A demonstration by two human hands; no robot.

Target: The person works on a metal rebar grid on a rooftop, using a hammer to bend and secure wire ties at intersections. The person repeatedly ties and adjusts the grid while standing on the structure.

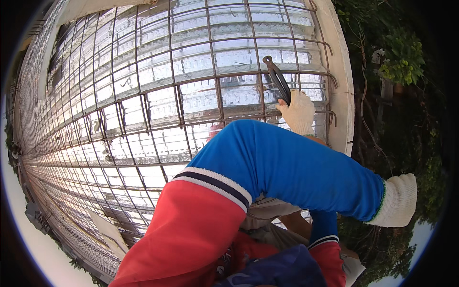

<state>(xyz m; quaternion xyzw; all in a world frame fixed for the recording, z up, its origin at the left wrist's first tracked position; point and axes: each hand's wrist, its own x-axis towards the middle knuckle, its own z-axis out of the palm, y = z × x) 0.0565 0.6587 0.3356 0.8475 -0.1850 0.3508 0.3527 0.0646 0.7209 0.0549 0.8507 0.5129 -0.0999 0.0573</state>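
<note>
My right hand [300, 114], in a cream knit glove, is closed around the dark handles of pincers [279, 82]. The tool's head points away from me, over a grid of steel rebar [216, 75] near its right side. My left arm, in a red and blue sleeve, bends across the view and hides much of my right arm. At the far right is my left hand [400, 201], in a white knit glove, out past the slab edge. Its fingers are hidden, so whether it holds anything does not show.
Shiny ribbed metal decking [191, 64] lies beneath the bars. Hooked bar ends [330, 82] stick out toward a pale concrete edge [340, 86] at the right. Beyond the edge are leafy plants [404, 60] and hanging vines.
</note>
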